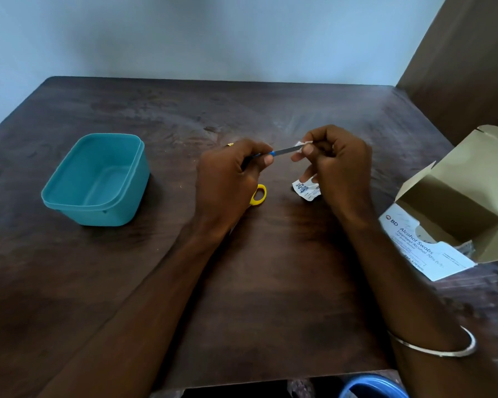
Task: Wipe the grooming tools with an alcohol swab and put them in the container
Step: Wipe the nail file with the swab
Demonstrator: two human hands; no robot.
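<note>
Nail file (pixel 283 152), slim metal blade w/ blue handle, held level above the desk (pixel 270 268) near its centre. Left hand (pixel 227 179) grips the handle end, fingers curled round it, thumb on top; a ring shows on one finger. Right hand (pixel 339 165) pinches a small white alcohol swab (pixel 301 145) round the blade's tip, thumb and forefinger pressing it on from both sides. Same hand's lower fingers also hold a torn white swab wrapper (pixel 306 191) w/ small print, hanging just below the palm; can't tell if it touches the desk.

Just beneath the left hand, a yellow loop (pixel 258 194) lies on the desk, prob. a scissors handle; rest of it is hidden by the hand.

Container (pixel 95 179), teal plastic, rectangular w/ rounded corners, lid off, sits on the desk to the left of the hands, well apart from them. Nothing visible inside.

To the right, an open cardboard box (pixel 454 208) of alcohol swabs lies on the desk, flaps up, white label side reading "BD Alcohol Swabs".

Thin metal bangle (pixel 443 347) on the right forearm. Desk is dark brown wood, set against a pale blue-grey wall (pixel 213 33). Blue rounded object (pixel 371 387) shows below the desk's near edge, partly cut off.
</note>
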